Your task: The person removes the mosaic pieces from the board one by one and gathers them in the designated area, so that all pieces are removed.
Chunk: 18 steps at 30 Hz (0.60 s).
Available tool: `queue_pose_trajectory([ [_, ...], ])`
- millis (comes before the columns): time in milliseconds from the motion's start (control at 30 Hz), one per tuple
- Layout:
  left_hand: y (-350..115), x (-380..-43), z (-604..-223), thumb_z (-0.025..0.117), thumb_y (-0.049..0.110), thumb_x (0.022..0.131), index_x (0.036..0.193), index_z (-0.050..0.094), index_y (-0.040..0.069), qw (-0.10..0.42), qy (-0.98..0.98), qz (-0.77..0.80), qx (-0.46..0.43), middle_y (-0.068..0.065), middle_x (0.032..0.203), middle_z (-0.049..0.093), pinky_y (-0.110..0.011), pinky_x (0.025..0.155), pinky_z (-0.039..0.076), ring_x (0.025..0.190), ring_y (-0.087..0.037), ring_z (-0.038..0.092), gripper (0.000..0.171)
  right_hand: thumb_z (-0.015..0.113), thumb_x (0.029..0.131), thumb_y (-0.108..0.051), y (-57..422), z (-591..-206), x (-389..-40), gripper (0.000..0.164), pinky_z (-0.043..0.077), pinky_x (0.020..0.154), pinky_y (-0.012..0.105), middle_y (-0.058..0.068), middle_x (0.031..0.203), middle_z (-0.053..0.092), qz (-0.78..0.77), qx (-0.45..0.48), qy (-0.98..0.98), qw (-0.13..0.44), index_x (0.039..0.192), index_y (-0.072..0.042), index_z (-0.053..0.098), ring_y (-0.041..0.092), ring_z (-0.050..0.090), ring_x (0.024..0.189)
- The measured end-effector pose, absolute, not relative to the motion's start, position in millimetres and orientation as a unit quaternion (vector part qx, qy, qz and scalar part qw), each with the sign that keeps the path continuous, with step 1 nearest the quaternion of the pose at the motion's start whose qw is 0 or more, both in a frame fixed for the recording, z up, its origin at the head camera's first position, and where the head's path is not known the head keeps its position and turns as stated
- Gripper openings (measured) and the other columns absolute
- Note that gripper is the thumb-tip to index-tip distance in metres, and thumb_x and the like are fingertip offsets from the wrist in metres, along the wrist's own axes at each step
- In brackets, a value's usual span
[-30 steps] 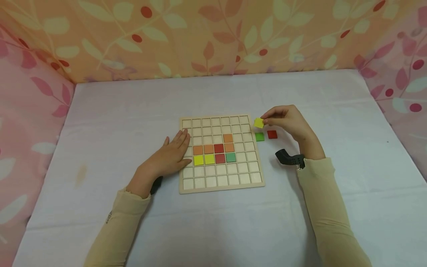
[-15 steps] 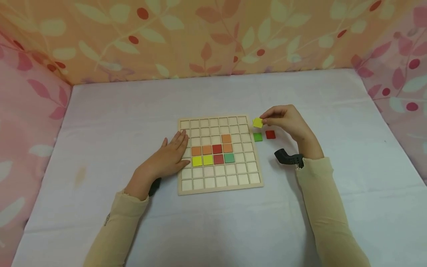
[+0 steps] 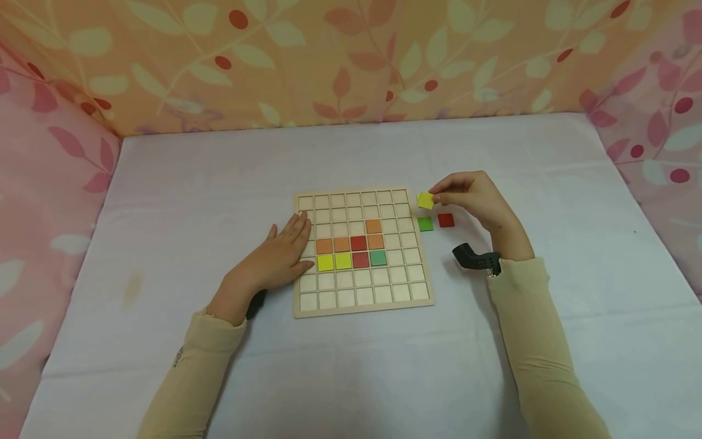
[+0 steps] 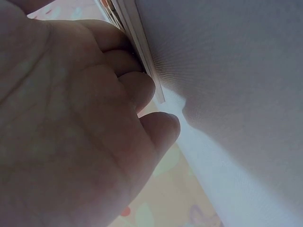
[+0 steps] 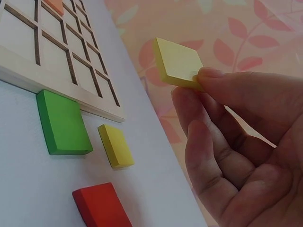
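Currently, my right hand (image 3: 474, 198) pinches a yellow tile (image 5: 179, 61) to the right of the grid board (image 3: 392, 294), while my left hand (image 3: 272, 260) rests, fingers extended, across its left edge.

A white cloth-covered table (image 3: 351, 378) carries a square, pale wooden grid board (image 3: 345, 297); beside its right edge lie a green square tile (image 3: 425, 224), a yellow square tile (image 5: 116, 146) and, farther out, a red square tile (image 3: 446, 220).

Dim, shadowy left wrist view.
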<state>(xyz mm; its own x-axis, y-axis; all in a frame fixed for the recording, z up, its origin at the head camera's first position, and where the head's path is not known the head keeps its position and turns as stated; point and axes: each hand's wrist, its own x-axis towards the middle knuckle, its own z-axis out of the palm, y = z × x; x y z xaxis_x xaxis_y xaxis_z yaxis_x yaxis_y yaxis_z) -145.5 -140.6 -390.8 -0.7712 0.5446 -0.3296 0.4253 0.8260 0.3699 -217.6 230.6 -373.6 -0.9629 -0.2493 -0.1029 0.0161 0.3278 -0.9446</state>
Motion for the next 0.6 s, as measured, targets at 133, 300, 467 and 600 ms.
queue_pose_trajectory([
  [133,-140.0,-145.2,-390.5,0.052,0.03,0.097,0.148,0.006,-0.006,0.217,0.931,0.138,0.257,-0.019,0.155,-0.006,-0.057,0.11,0.003,0.143,-0.031,-0.006,0.078,0.069,0.084,-0.001,232.8,-373.5,-217.4,0.013,0.053,0.072,0.029,0.003,0.085,0.07,-0.579,-0.076,0.804,0.112,0.096,0.005,0.071,0.025,0.064,0.08],
  [300,-140.1,-144.6,-389.4,0.052,0.031,0.097,0.148,0.005,-0.006,0.22,0.931,0.14,0.254,-0.019,0.155,-0.007,-0.056,0.11,0.003,0.143,-0.03,-0.006,0.078,0.069,0.084,-0.001,233.7,-372.0,-218.1,0.013,0.053,0.072,0.029,0.002,0.085,0.07,-0.58,-0.076,0.803,0.114,0.096,0.005,0.071,0.025,0.065,0.08],
  [467,-140.3,-144.4,-389.7,0.053,0.031,0.097,0.148,0.006,-0.006,0.216,0.932,0.139,0.255,-0.018,0.155,-0.006,-0.057,0.11,0.002,0.143,-0.03,-0.006,0.079,0.069,0.084,-0.001,233.6,-371.0,-217.5,0.013,0.053,0.072,0.029,0.003,0.086,0.07,-0.574,-0.074,0.809,0.106,0.095,0.004,0.071,0.026,0.064,0.079],
  [600,-140.6,-143.1,-391.1,0.053,0.031,0.096,0.148,0.006,-0.006,0.215,0.932,0.14,0.257,-0.019,0.155,-0.006,-0.057,0.11,0.003,0.143,-0.031,-0.005,0.079,0.069,0.084,-0.001,234.5,-372.7,-216.2,0.014,0.053,0.073,0.03,0.003,0.086,0.07,-0.576,-0.073,0.806,0.113,0.096,0.005,0.07,0.027,0.064,0.081],
])
